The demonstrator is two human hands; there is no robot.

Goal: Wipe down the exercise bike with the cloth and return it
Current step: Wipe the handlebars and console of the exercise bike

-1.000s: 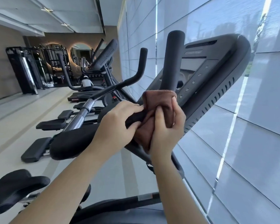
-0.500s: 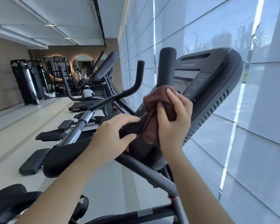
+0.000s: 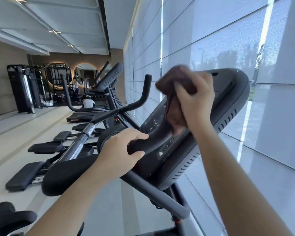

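The exercise bike's dark grey console [image 3: 228, 120] fills the centre right, tilted, with its black padded handlebar [image 3: 70, 174] running to the lower left. My right hand [image 3: 194, 97] grips a brown cloth [image 3: 174, 80], wrapped round the upright grip in front of the console; the grip is hidden under it. The cloth is blurred. My left hand [image 3: 121, 152] holds the black bar at the base of the console, thumb under and fingers over.
A window wall [image 3: 211, 31] with blinds runs along the right, close behind the console. More machines [image 3: 107, 82] stand in a row to the left and behind. A person [image 3: 88, 102] crouches far back. Pale floor [image 3: 15, 133] lies to the left.
My right hand has slid the cloth up the upright grip, from its base to its top. My left hand has stayed on the bar. The view has tilted downward.
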